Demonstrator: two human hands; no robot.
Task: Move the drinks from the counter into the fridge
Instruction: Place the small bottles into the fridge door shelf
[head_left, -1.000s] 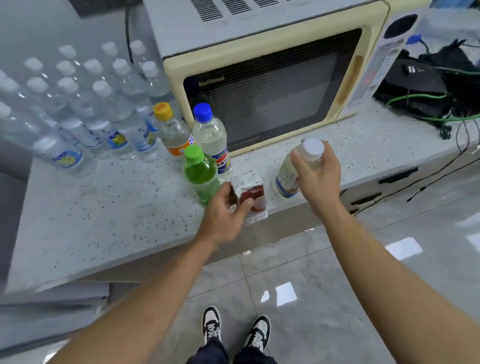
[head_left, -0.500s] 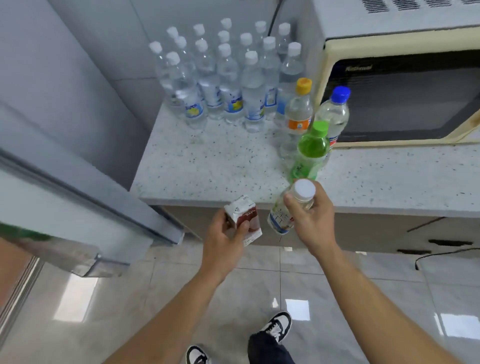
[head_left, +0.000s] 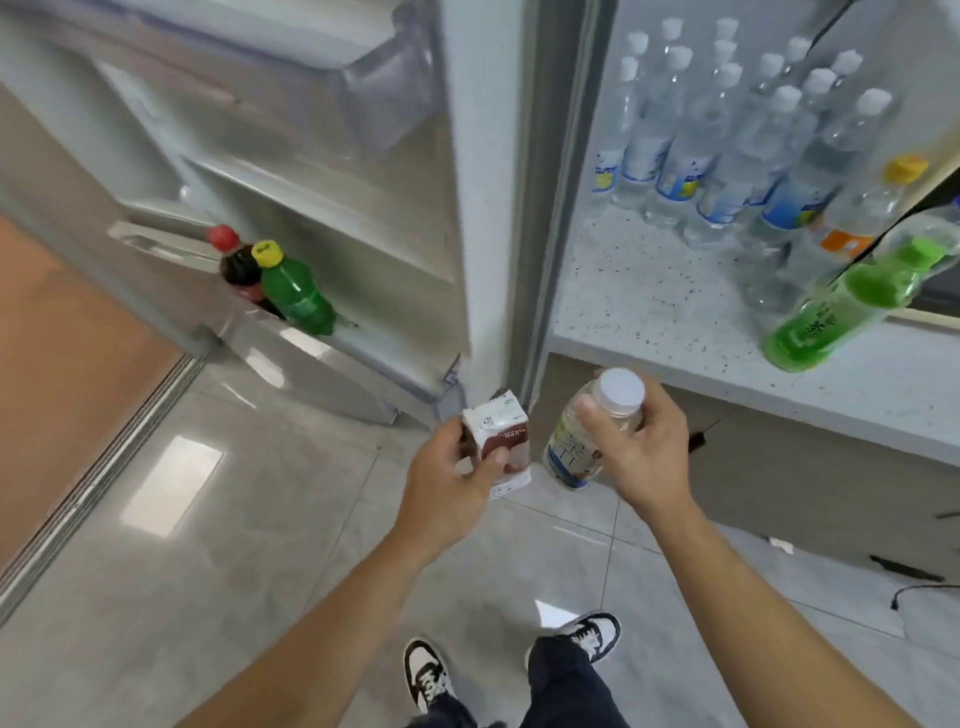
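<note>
Facing the open fridge (head_left: 322, 171) now, where half a second ago only its door edge showed at frame left; view swung off the microwave entirely. Door shelf already holding a dark red-capped bottle (head_left: 236, 265) and a green yellow-capped bottle (head_left: 296, 293), side by side, touching. Table (head_left: 649, 306) shifted to the right of frame, still carrying the cluster of clear water bottles (head_left: 691, 140), an orange-labelled bottle (head_left: 862, 218) and a green tea bottle (head_left: 831, 317); so several drinks left to move. Left hand (head_left: 447, 478) clamped round a small brown-and-white carton (head_left: 501, 444), right hand (head_left: 634, 447) gripping a white-capped bottle (head_left: 587, 431) near its neck. Both drinks off the table, carried low over the floor, just short of the fridge front, hands close together but apart. Judged: transfer leg under way, placement not yet begun.
</note>
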